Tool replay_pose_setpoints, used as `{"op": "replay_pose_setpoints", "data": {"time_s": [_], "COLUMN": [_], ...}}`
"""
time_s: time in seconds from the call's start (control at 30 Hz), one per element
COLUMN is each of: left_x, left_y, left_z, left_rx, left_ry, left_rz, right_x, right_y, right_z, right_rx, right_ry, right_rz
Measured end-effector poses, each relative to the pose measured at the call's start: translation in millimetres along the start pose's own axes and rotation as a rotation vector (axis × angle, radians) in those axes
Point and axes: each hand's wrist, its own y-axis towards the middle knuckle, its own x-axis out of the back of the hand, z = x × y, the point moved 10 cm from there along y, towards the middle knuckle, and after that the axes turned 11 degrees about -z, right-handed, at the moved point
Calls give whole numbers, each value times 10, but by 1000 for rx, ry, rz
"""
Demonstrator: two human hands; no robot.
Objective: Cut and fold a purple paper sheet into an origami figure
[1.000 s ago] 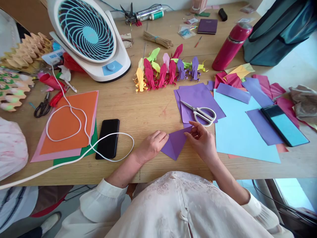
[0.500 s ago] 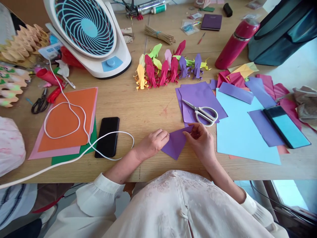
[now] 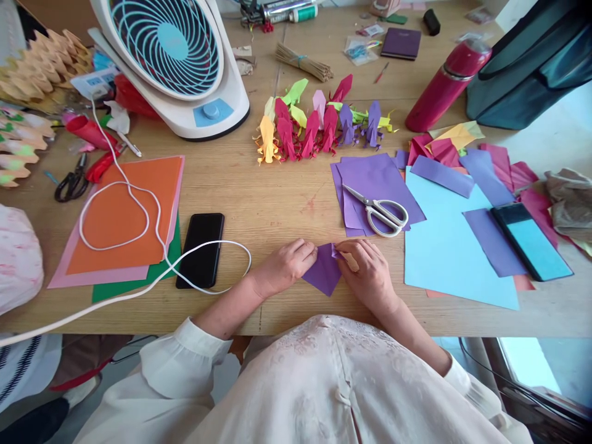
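A piece of purple paper [image 3: 324, 274], partly folded, lies on the table's near side between my hands. My left hand [image 3: 289, 265] is closed on its left edge, fingertips pressed together at the upper corner. At the upper right, my right hand [image 3: 367, 271] pinches a folded-over flap of the same paper. Just beyond that hand, scissors with white handles [image 3: 383, 214] lie shut on a stack of purple sheets [image 3: 379, 176]. The undersides of my fingers are hidden.
Folded paper figures [image 3: 319, 126] stand in rows at mid-table. A fan [image 3: 213, 114] stands back left. A black phone [image 3: 201, 250], white cable and orange paper [image 3: 124, 216] lie left. Blue paper [image 3: 448, 246], another phone [image 3: 531, 240] and a red flask [image 3: 448, 83] are right.
My right hand has brought the paper's right corner leftward, folding it over toward the middle. My left hand stays on the left edge. The view has shifted slightly.
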Motion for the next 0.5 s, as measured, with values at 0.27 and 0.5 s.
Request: {"op": "replay_pose_setpoints", "data": {"time_s": [0.27,0.5], "left_x": [19,-23], "left_y": [-9,-44], "left_z": [-18,0], "left_rx": [-5,16], "left_ry": [-3,-66], "left_rz": [4,39], "right_x": [-37,-74], "right_y": [1,-17], "right_z": [-231,-316], "right_rx": [-232,-311], "right_ry": [71,29], "right_rz": [-13,6]}}
